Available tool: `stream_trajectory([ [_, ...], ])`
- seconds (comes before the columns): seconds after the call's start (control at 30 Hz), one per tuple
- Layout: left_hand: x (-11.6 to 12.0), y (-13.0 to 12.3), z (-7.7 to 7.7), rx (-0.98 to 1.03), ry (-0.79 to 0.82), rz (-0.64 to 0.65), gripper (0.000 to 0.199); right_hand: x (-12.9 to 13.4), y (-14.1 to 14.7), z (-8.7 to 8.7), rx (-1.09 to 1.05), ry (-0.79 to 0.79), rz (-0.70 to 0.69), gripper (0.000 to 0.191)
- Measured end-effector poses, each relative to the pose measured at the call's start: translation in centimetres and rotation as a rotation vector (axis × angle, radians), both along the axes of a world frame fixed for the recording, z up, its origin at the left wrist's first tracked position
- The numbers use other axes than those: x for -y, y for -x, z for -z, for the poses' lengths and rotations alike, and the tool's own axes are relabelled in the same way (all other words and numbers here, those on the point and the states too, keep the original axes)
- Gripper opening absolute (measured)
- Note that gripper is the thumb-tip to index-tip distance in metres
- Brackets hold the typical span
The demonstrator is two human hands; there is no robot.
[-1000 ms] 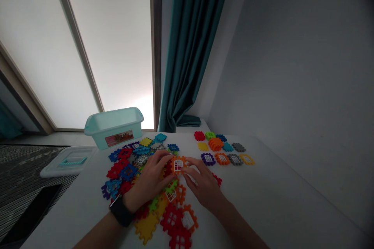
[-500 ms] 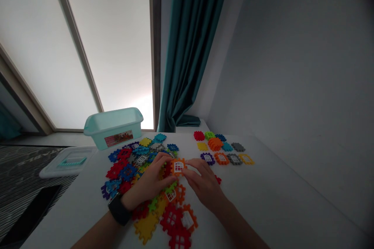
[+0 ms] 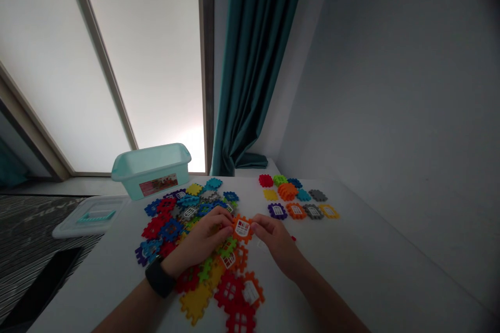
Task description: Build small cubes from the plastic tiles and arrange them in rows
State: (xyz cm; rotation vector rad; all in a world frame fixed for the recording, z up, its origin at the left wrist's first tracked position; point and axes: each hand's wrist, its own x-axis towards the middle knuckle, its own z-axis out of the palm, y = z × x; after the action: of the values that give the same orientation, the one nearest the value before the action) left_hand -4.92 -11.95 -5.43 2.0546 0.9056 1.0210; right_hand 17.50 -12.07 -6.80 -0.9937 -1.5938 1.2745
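An orange interlocking building tile (image 3: 242, 229) with a white window insert is held up between my two hands. My left hand (image 3: 209, 231), with a dark watch on its wrist, pinches the tile's left edge. On the opposite edge, the thumb and fingers of my right hand (image 3: 275, 237) close on it. Beneath and around my left hand spreads a mixed pile of toothed tiles (image 3: 171, 230) in blue, red, yellow, green and grey. Nearer to me lie yellow (image 3: 195, 303), red (image 3: 229, 290) and orange tiles. A small red bit shows beside my right hand, mostly hidden.
Sorted tiles stand in rows at the back right, among them a purple window tile (image 3: 277, 211) and an orange stack (image 3: 288, 192). A mint plastic bin (image 3: 156, 166) sits at the back left, beside a clear lid (image 3: 90, 216). A wall borders the white table (image 3: 351, 270).
The orange window tile has been turned and shifted slightly right and down. My right fingers have moved to pinch its right edge, while my left hand keeps hold.
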Motion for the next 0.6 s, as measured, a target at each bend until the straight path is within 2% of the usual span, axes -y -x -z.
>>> stream_trajectory([
  [0.17,0.0,0.0,-0.1,0.006,0.016,0.008,0.026,-0.1,0.0,0.2,-0.053,0.061,-0.019,0.035],
  [0.27,0.1,-0.1,-0.2,-0.004,0.002,0.002,0.026,-0.3,-0.2,0.2,0.029,-0.015,-0.022,0.032],
  [0.33,0.1,-0.1,-0.2,-0.022,-0.023,-0.023,0.024,-0.3,-0.2,0.4,0.141,-0.214,0.042,0.026],
  [0.47,0.1,0.0,-0.2,-0.105,-0.107,-0.093,0.015,-0.1,-0.1,1.0,0.376,-0.750,0.209,0.015],
  [0.53,0.1,0.0,-0.1,-0.120,-0.120,-0.096,0.014,0.0,0.0,1.4,0.453,-0.907,0.208,0.013],
  [0.6,0.1,0.0,0.0,-0.116,-0.110,-0.092,0.014,0.1,0.1,1.5,0.504,-0.986,0.185,0.015],
])
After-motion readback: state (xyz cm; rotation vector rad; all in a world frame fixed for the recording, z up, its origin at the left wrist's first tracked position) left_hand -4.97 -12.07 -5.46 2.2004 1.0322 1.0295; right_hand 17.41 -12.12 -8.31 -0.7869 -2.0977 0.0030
